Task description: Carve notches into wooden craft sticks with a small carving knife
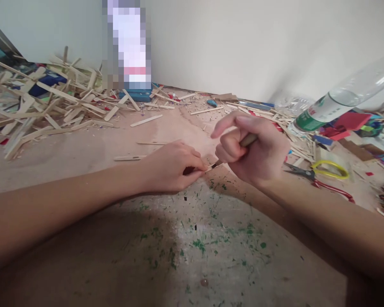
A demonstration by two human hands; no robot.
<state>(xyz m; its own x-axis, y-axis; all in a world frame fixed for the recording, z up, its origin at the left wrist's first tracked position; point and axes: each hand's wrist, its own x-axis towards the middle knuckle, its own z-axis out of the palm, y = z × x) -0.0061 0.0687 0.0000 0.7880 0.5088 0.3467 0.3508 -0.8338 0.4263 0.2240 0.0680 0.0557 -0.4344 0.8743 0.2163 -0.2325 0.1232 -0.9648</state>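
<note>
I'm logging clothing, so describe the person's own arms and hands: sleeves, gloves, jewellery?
The left forearm and right forearm are bare to the picture's edge, with no sleeves in view. The left hand and right hand wear no gloves; no ring, watch or bracelet shows on the fingers or wrists.

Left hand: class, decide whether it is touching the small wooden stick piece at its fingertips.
Touching. The head view shows the left hand pinching the wooden stick piece, with no gap; the right hand holds a wooden-handled tool beside it.
</note>
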